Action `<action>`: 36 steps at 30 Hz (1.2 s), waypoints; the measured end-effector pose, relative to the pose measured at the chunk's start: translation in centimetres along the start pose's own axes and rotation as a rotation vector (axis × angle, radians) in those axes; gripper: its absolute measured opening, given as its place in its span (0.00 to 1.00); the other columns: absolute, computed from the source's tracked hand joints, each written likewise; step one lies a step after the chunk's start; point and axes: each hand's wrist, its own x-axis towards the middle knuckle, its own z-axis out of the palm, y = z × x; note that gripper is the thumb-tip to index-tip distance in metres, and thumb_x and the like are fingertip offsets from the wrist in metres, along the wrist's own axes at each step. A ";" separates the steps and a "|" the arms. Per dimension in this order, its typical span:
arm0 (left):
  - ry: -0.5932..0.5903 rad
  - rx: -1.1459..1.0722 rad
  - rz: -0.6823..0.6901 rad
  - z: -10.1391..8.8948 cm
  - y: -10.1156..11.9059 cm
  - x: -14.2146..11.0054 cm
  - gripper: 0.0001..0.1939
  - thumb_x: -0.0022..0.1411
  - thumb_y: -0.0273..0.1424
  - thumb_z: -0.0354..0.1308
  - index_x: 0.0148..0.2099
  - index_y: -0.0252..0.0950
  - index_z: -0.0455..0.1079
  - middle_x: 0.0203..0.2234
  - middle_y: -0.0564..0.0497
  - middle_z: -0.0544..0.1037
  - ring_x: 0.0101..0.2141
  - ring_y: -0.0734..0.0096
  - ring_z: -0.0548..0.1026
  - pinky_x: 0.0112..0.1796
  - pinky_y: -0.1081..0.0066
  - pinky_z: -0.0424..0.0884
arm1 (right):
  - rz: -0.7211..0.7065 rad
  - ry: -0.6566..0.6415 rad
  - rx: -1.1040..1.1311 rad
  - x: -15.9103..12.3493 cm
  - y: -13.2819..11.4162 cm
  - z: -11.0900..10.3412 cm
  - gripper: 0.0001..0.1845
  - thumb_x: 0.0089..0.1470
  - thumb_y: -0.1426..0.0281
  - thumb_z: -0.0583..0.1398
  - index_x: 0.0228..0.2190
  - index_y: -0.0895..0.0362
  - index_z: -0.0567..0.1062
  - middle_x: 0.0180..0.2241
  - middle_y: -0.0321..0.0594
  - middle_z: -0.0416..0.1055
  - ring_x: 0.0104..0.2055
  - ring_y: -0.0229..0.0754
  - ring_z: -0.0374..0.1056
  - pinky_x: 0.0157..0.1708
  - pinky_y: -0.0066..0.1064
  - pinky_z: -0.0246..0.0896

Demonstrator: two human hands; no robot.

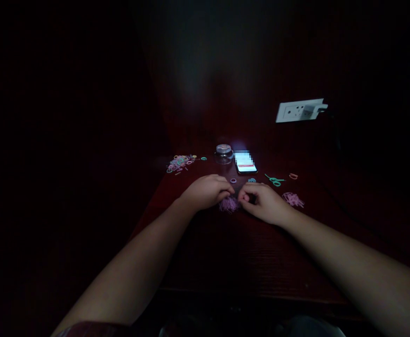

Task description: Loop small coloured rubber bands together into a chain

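Between my hands lies a pile of thin purple elastic bands (229,204) on the dark red table. The fingers of my left hand (210,192) are bent and pressed together at the upper left of this pile, reaching its edge. My right hand (263,202) is curled in a pinch at the pile's right side, thumb against the fingers. What either hand holds, if anything, is too small and dark to make out. Just beyond them are a small purple ring band (233,180) and a few blue bands (251,180).
A mixed heap of coloured bands (181,163) lies at the far left. Behind the hands stand a round clear jar (223,153) and a lit phone (246,162). To the right are green bands (275,180), an orange band (293,176) and a pink pile (293,200). A wall socket (300,111) holds a plug.
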 end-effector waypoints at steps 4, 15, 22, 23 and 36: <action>0.058 0.032 -0.064 0.2 -0.1 -0.1 0.10 0.63 0.27 0.56 0.44 0.38 0.76 0.40 0.49 0.79 0.42 0.64 0.75 0.46 0.63 0.71 | 0.030 0.006 -0.024 0.0 0.3 0.0 0.06 0.48 0.78 0.59 0.24 0.56 0.71 0.24 0.33 0.66 0.27 0.36 0.62 0.31 0.30 0.56; 0.104 0.063 -0.251 -0.5 -0.7 -0.8 0.13 0.58 0.25 0.54 0.43 0.38 0.76 0.39 0.51 0.80 0.41 0.66 0.76 0.46 0.66 0.71 | 0.052 -0.039 -0.079 0.0 0.4 0.4 0.05 0.49 0.76 0.60 0.25 0.56 0.73 0.25 0.34 0.68 0.28 0.36 0.64 0.33 0.29 0.55; 0.046 0.016 -0.248 -0.4 -0.6 -0.9 0.14 0.53 0.27 0.56 0.42 0.39 0.76 0.37 0.51 0.79 0.39 0.65 0.76 0.43 0.68 0.72 | 0.050 -0.077 -0.068 0.0 0.6 0.2 0.05 0.51 0.75 0.60 0.26 0.56 0.76 0.26 0.35 0.70 0.29 0.37 0.65 0.35 0.31 0.56; 0.064 0.045 -0.305 -0.4 -0.9 -0.9 0.14 0.54 0.27 0.55 0.42 0.39 0.76 0.38 0.50 0.79 0.40 0.64 0.76 0.44 0.67 0.71 | 0.045 -0.080 -0.066 0.0 0.6 0.2 0.05 0.51 0.76 0.60 0.26 0.56 0.76 0.26 0.35 0.70 0.29 0.37 0.65 0.35 0.31 0.56; 0.246 0.036 -1.146 1.3 -10.7 -5.6 0.21 0.62 0.31 0.49 0.57 0.32 0.66 0.50 0.39 0.76 0.50 0.56 0.75 0.50 0.64 0.69 | 0.040 -0.060 -0.056 0.1 0.6 0.0 0.09 0.56 0.71 0.57 0.25 0.55 0.73 0.26 0.36 0.70 0.28 0.38 0.65 0.33 0.32 0.57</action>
